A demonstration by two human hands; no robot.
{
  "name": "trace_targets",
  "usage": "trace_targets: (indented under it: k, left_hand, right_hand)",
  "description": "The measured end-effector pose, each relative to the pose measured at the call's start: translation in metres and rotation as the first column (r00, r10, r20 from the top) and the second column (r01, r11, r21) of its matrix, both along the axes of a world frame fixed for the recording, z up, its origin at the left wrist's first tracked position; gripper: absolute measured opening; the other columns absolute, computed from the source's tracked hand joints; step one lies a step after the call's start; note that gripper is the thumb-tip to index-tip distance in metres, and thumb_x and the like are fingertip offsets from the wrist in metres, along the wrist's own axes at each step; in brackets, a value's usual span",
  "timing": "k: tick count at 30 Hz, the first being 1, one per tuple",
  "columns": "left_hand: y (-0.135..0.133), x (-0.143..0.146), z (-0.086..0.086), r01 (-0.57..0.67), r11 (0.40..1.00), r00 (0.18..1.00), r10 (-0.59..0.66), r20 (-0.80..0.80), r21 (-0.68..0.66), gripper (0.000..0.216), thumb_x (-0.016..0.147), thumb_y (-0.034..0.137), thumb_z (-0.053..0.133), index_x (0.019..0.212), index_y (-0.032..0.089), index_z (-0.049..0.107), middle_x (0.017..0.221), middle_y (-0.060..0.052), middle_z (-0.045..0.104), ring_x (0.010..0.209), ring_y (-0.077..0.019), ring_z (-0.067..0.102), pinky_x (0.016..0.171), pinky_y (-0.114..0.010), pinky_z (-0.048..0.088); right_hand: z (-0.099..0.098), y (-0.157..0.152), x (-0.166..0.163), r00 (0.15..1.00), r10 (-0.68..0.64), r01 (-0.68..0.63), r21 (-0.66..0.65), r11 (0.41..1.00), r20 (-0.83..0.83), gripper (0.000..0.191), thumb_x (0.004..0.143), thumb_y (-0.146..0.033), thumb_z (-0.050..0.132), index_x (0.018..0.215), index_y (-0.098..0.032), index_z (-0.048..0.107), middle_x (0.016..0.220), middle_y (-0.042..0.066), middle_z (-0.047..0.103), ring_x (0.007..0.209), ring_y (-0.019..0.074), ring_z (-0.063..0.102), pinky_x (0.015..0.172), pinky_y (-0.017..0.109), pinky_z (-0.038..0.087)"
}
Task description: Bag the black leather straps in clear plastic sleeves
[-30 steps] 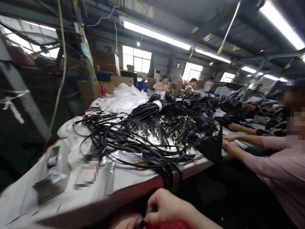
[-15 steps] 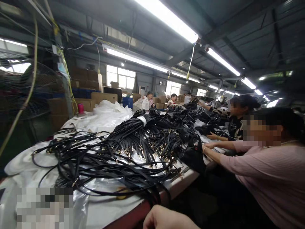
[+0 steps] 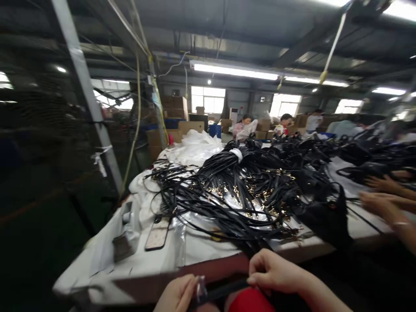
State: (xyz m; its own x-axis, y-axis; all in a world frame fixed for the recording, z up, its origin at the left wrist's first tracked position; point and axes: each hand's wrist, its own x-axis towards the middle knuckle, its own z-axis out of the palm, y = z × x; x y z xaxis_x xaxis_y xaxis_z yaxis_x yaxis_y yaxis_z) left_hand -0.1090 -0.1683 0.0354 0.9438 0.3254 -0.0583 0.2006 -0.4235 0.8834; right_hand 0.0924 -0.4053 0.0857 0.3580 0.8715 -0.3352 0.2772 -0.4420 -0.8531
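Note:
Low at the table's front edge, my left hand (image 3: 177, 294) is closed on one end of a black strap (image 3: 225, 290). A bit of clear plastic (image 3: 201, 288) sticks up beside its fingertips. My right hand (image 3: 274, 271) pinches the strap's other visible end, and the strap runs roughly level between the two. Just beyond lies a large heap of black straps (image 3: 224, 212) with gold-coloured metal clasps (image 3: 237, 190). A white band (image 3: 236, 154) ties the bundle near its top.
A phone (image 3: 157, 233) and a clear plastic packet (image 3: 128, 234) lie on the white-covered table (image 3: 107, 268). White sheeting (image 3: 199, 147) is piled behind. Black bags (image 3: 325, 212) stand to the right, near a co-worker's hands (image 3: 386, 208). A metal post (image 3: 86, 91) rises at left.
The view has swung left, so the heap now sits further right. Both my hands now show with a black strap between them; before, only one hand was visible at the bottom edge.

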Motion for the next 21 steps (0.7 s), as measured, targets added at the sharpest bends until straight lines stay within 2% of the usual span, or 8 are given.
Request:
trace_targets:
  k: [3,6,8,10,12,16,18,21]
  left_hand:
    - [-0.019,0.018,0.028,0.079,0.996,0.997,-0.078,0.014,-0.038,0.067,0.089,0.074,0.025,0.064,0.019,0.052,0.056,-0.001,0.054,0.055,-0.0133,0.050,0.057,-0.023,0.042]
    - [-0.041,0.045,0.058,0.056,0.997,0.993,-0.050,0.110,-0.058,0.062,0.091,0.070,0.026,0.063,0.019,0.046,0.054,0.001,0.048,0.053,-0.0117,0.043,0.051,-0.023,0.034]
    - [-0.046,0.056,0.071,0.044,0.997,0.982,-0.033,0.188,-0.058,0.061,0.091,0.070,0.027,0.062,0.019,0.045,0.056,0.001,0.047,0.054,-0.0115,0.041,0.051,-0.024,0.031]
    - [-0.038,0.057,0.078,0.030,1.000,0.970,-0.027,0.240,-0.009,0.062,0.091,0.071,0.028,0.060,0.019,0.044,0.056,0.001,0.046,0.056,-0.0118,0.041,0.052,-0.024,0.032]
    - [-0.018,0.051,0.082,-0.010,1.000,0.971,0.010,0.240,-0.003,0.064,0.088,0.074,0.029,0.059,0.019,0.043,0.051,0.001,0.044,0.052,-0.0114,0.041,0.049,-0.023,0.031]
    - [0.018,0.036,0.100,-0.077,0.976,0.981,0.111,0.159,-0.204,0.064,0.080,0.082,0.035,0.064,0.021,0.044,0.044,0.004,0.046,0.035,-0.0086,0.037,0.036,-0.020,0.026]
    - [0.016,0.038,0.117,-0.034,0.961,0.984,0.080,0.160,-0.273,0.063,0.077,0.083,0.040,0.066,0.021,0.045,0.045,0.004,0.049,0.031,-0.0083,0.039,0.032,-0.019,0.027]
    - [-0.005,0.060,0.143,0.088,0.939,0.975,-0.012,0.223,-0.332,0.060,0.079,0.078,0.044,0.068,0.019,0.049,0.047,0.004,0.051,0.032,-0.0089,0.043,0.032,-0.019,0.031]
  right_hand:
    - [0.035,0.019,0.000,0.995,0.094,-0.094,0.014,0.995,0.040,0.019,0.082,-0.030,0.064,0.073,-0.014,0.069,0.056,-0.003,0.057,0.047,0.0076,0.045,0.045,0.018,0.030]
    - [0.068,0.048,-0.010,0.979,0.180,-0.184,0.033,0.982,0.092,0.021,0.083,-0.032,0.063,0.074,-0.013,0.069,0.057,-0.003,0.056,0.049,0.0073,0.043,0.046,0.018,0.030]
    - [0.082,0.061,-0.014,0.967,0.224,-0.233,0.064,0.970,0.125,0.022,0.082,-0.032,0.064,0.074,-0.012,0.068,0.058,-0.003,0.054,0.051,0.0065,0.040,0.046,0.017,0.028]
    - [0.090,0.061,-0.010,0.961,0.246,-0.254,0.056,0.966,0.128,0.025,0.082,-0.036,0.066,0.076,-0.012,0.068,0.058,-0.003,0.054,0.051,0.0066,0.041,0.045,0.016,0.029]
    - [0.097,0.050,0.005,0.969,0.224,-0.226,0.000,0.974,0.103,0.033,0.081,-0.046,0.068,0.078,-0.013,0.066,0.055,-0.003,0.054,0.047,0.0073,0.044,0.042,0.017,0.030]
    - [0.122,0.027,0.044,0.981,0.180,-0.172,-0.092,0.981,0.078,0.051,0.077,-0.065,0.067,0.074,-0.015,0.063,0.047,-0.004,0.049,0.037,0.0058,0.038,0.035,0.017,0.024]
    - [0.142,0.033,0.052,0.972,0.211,-0.203,-0.079,0.976,0.101,0.052,0.078,-0.066,0.067,0.072,-0.014,0.062,0.046,-0.005,0.046,0.037,0.0049,0.036,0.035,0.016,0.023]
    - [0.171,0.066,0.039,0.941,0.315,-0.312,-0.038,0.949,0.124,0.049,0.078,-0.062,0.070,0.074,-0.013,0.065,0.046,-0.005,0.046,0.040,0.0048,0.038,0.038,0.016,0.025]
